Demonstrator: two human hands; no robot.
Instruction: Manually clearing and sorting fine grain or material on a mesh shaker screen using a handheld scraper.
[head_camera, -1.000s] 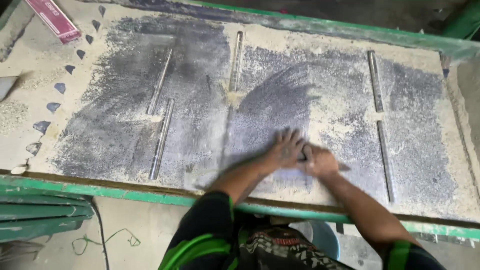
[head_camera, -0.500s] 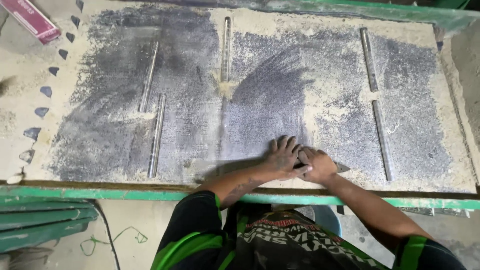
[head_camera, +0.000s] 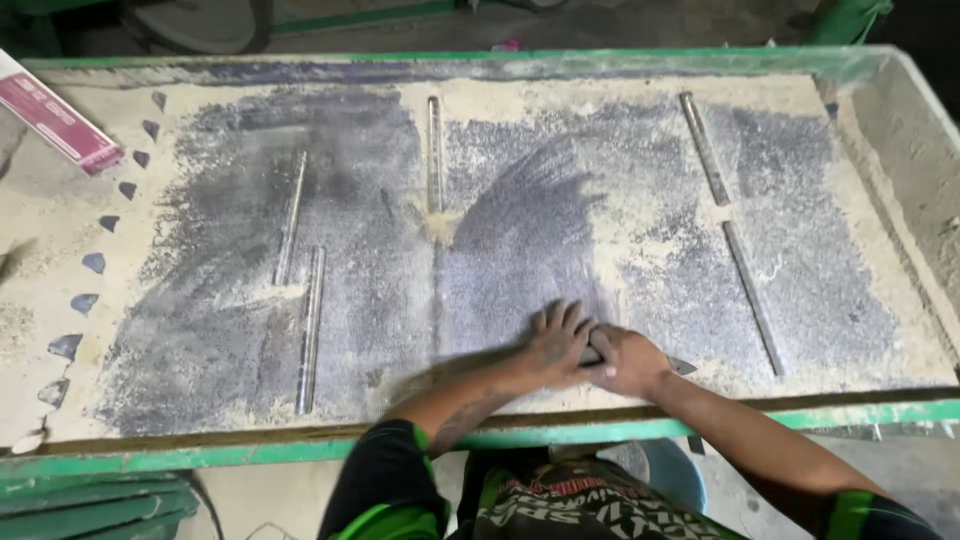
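A grey metal tabletop dusted with pale sawdust fills the head view. My left hand lies flat on it near the front edge, fingers spread, its fingertips touching my right hand. My right hand is closed around a small dark flat tool. Only the tool's pointed tip shows, sticking out to the right on the tabletop. Both hands press down side by side on the swept dark patch.
Long metal strips lie in the tabletop at the left, middle and right. A pink-red box sits at the far left. Several dark triangular pieces line the left side. A green rim edges the table.
My hands stay together at the same spot near the front edge. The view has tilted, showing more of the table's far side.
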